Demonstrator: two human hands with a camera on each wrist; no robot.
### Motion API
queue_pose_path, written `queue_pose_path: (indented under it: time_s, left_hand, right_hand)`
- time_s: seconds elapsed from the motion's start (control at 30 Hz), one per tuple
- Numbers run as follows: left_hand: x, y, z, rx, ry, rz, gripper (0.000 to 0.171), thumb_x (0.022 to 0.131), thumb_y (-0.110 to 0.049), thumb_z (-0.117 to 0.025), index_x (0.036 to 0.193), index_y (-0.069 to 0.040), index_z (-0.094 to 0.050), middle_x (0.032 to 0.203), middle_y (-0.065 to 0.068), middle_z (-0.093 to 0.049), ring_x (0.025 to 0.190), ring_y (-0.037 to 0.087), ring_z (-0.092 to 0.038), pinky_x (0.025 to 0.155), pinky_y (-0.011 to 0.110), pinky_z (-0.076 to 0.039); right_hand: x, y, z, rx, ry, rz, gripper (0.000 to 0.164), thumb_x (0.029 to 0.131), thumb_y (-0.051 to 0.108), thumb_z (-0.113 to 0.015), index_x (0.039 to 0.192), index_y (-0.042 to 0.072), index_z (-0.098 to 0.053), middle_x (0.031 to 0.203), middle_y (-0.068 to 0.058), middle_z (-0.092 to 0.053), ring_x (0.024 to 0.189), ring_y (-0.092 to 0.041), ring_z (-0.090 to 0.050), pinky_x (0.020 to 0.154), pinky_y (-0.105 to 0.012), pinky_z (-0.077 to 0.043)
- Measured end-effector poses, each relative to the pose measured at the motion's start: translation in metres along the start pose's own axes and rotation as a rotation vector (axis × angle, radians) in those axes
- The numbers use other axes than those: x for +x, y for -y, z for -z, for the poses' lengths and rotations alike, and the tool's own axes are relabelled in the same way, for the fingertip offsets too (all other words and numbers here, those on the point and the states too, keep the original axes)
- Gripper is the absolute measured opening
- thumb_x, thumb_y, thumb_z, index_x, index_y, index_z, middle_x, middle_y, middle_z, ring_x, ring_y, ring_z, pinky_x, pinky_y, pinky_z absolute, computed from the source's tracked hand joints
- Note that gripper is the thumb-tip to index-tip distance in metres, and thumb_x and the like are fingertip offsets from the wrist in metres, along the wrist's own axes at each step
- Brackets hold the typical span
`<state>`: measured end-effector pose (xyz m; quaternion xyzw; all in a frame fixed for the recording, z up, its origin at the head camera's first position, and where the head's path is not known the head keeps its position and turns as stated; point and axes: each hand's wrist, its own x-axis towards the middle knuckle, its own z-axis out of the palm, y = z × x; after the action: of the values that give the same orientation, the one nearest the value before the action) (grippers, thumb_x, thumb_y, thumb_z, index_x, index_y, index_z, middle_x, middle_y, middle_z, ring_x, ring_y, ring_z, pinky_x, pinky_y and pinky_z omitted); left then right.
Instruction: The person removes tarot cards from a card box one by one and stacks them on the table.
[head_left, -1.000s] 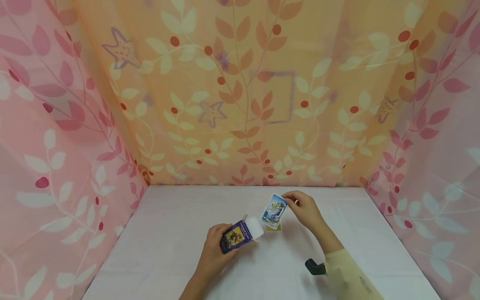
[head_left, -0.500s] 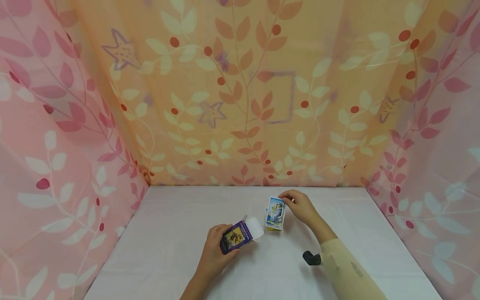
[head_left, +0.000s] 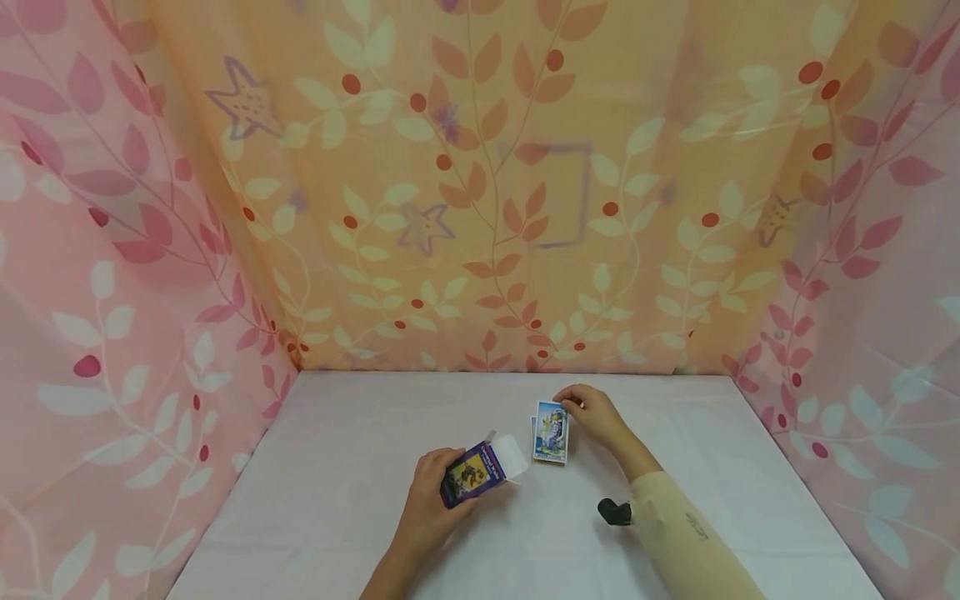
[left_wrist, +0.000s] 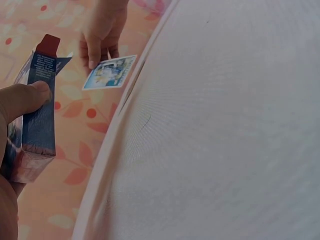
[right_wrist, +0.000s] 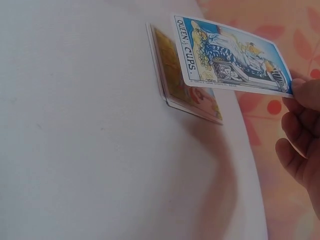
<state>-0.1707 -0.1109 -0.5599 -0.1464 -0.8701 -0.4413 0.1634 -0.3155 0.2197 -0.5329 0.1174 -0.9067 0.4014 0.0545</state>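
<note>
My left hand (head_left: 431, 504) grips a purple card box (head_left: 472, 475) whose white flap stands open toward the right. In the left wrist view the thumb presses the dark blue side of the box (left_wrist: 41, 105). My right hand (head_left: 597, 417) pinches a tarot card (head_left: 551, 431) by its upper right corner, picture side up. "Queen of Cups" is printed on that card (right_wrist: 232, 55) in the right wrist view. Under it lies a small stack of cards (right_wrist: 187, 85), its top one yellowish; the held card overlaps the stack and tilts over it.
A white cloth covers the table (head_left: 337, 433). Patterned curtains, an orange one (head_left: 480, 250) behind and pink ones (head_left: 150, 333) at the sides, enclose it. A black device (head_left: 615, 512) sits at the right sleeve (head_left: 682, 533).
The right hand has lowered the card and turned it nearly upright in line with the stack, covering most of it. The left hand and the box stay where they were.
</note>
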Motion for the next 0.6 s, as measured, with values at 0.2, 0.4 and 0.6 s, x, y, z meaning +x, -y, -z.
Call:
queue_pose_path:
  time_s: [0.2,0.4,0.6]
  left_hand:
    - [0.0,0.001,0.0,-0.001,0.005,0.001,0.082,0.069,-0.016,-0.096,0.141,-0.019,-0.056,0.137,-0.009,-0.051,0.126,0.011,-0.047,0.105,0.046,-0.05]
    - [0.001,0.003,0.0,0.011,-0.011,-0.019,0.084,0.069,-0.017,-0.096,0.142,-0.025,-0.055,0.137,-0.01,-0.052,0.125,0.011,-0.048,0.104,0.043,-0.051]
    - [0.001,0.002,0.002,0.007,-0.021,-0.033,0.083,0.068,-0.018,-0.097,0.14,-0.023,-0.056,0.136,-0.009,-0.053,0.124,0.012,-0.049,0.102,0.045,-0.052]
  right_hand:
    - [0.002,0.0,-0.005,-0.001,0.016,-0.014,0.013,0.101,0.009,-0.063,0.105,0.012,-0.075,0.105,-0.004,-0.071,0.094,-0.02,-0.057,0.086,-0.039,-0.048]
    - [0.005,-0.004,-0.011,0.018,0.031,-0.059,0.014,0.102,0.01,-0.062,0.107,0.011,-0.075,0.108,-0.005,-0.071,0.1,-0.024,-0.059,0.094,-0.045,-0.05]
    - [0.006,-0.013,-0.019,0.03,0.033,-0.071,0.014,0.102,0.011,-0.062,0.107,0.012,-0.075,0.107,-0.004,-0.072,0.107,-0.024,-0.061,0.102,-0.051,-0.049]
